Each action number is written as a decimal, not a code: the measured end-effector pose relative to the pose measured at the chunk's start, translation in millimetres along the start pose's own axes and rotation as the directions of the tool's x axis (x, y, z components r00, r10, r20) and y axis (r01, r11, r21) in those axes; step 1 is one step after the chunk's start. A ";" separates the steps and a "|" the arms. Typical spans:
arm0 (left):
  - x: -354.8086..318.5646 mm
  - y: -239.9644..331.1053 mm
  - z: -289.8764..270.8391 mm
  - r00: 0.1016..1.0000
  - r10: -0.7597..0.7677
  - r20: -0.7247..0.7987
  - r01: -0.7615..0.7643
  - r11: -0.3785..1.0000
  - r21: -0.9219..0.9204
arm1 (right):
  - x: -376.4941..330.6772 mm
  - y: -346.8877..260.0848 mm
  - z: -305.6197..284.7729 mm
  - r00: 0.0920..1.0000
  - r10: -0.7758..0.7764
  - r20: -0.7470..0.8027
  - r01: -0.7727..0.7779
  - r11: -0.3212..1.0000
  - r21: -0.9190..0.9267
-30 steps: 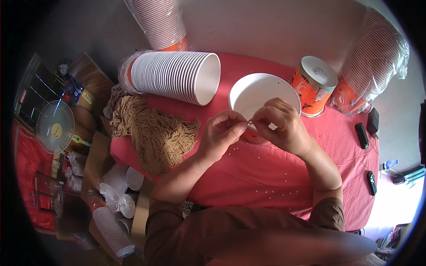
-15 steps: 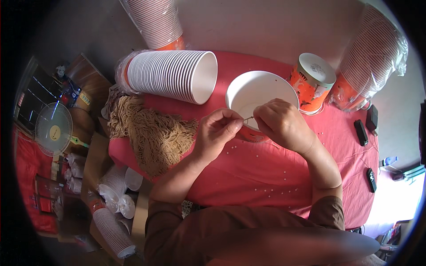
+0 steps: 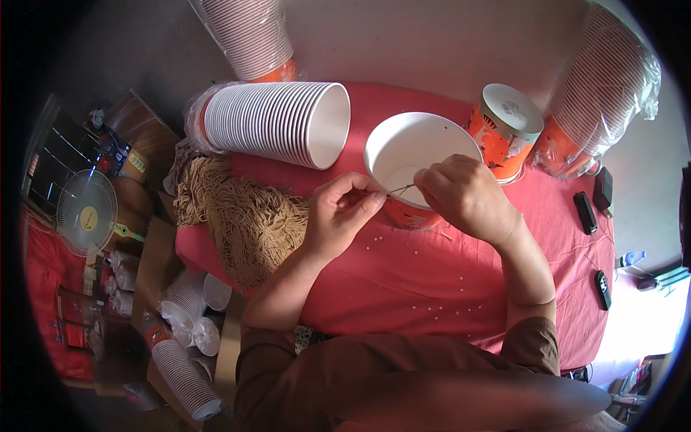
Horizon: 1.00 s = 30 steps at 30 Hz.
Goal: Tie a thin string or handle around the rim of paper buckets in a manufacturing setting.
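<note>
A short, thin brown cord (image 3: pixel 400 189) runs between my two hands at the near rim of an open paper bucket (image 3: pixel 381 140), white inside and orange outside. My left hand (image 3: pixel 338 219) pinches one end between thumb and forefinger. At the other end, my right hand (image 3: pixel 468 198) is closed on the cord, its fingertips turned in and partly hidden, in front of the bucket's right side. Left of my left hand lies a heap of tan cords (image 3: pixel 252 230) on the red cloth.
A nested stack of white buckets (image 3: pixel 270 122) lies on its side at the back left. An upturned orange bucket (image 3: pixel 507 133) and a plastic-wrapped stack (image 3: pixel 597 93) stand at the right. Tiny white bits (image 3: pixel 450 309) dot the red cloth (image 3: pixel 389 288). A remote control (image 3: pixel 602 290) lies near the right edge.
My hands have drawn slightly apart, the left one moving a little left. More of the cord shows between them, and it looks forked near my right fingers.
</note>
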State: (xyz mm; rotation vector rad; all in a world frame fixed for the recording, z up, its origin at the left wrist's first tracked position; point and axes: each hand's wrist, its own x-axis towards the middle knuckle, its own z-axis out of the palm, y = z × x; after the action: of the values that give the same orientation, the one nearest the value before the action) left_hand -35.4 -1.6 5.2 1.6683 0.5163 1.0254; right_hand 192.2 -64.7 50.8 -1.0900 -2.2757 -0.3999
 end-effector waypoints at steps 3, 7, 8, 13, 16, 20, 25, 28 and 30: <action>0.1 1.0 -3.0 0.998 0.056 0.038 -0.060 0.992 0.108 | -1.4 0.8 -1.7 1.000 0.003 -0.013 -0.004 1.000 -0.021; 3.3 -2.0 -3.3 0.979 0.203 -0.007 -0.196 0.953 0.232 | -1.9 -1.0 -5.6 1.000 -0.004 -0.014 0.003 0.996 -0.084; 5.1 -2.8 -1.0 0.959 0.284 -0.021 -0.268 0.925 0.269 | -1.7 -2.1 -5.9 1.000 -0.006 -0.016 0.004 0.997 -0.083; 6.6 4.6 15.0 0.880 0.473 0.052 -0.437 0.759 0.482 | -0.2 -14.9 -8.4 0.995 -0.100 -0.018 0.097 0.989 -0.110; 4.7 7.2 24.8 0.867 0.495 0.061 -0.464 0.756 0.462 | -1.1 -21.0 -7.6 0.991 -0.132 -0.015 0.131 0.989 -0.075; 4.2 0.9 24.2 0.857 0.507 0.091 -0.489 0.746 0.453 | -1.4 -25.5 -9.3 0.990 -0.137 -0.025 0.135 0.989 -0.063; 2.6 2.7 23.9 0.887 0.458 0.064 -0.444 0.804 0.396 | -0.8 -23.8 -9.5 0.990 -0.139 -0.036 0.137 0.989 -0.048; 3.1 0.6 20.0 0.907 0.416 0.065 -0.410 0.836 0.365 | -0.8 -21.5 -8.9 0.990 -0.133 -0.035 0.132 0.991 -0.030; 2.6 0.8 18.1 0.919 0.391 0.056 -0.385 0.855 0.347 | -1.7 -19.5 -9.0 0.994 -0.105 -0.032 0.104 0.994 -0.037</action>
State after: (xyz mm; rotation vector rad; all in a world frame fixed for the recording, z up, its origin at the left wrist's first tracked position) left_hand -19.2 -10.0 5.6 2.1470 0.3947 1.2960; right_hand 181.0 -82.2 56.5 -0.9759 -2.3100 -0.4984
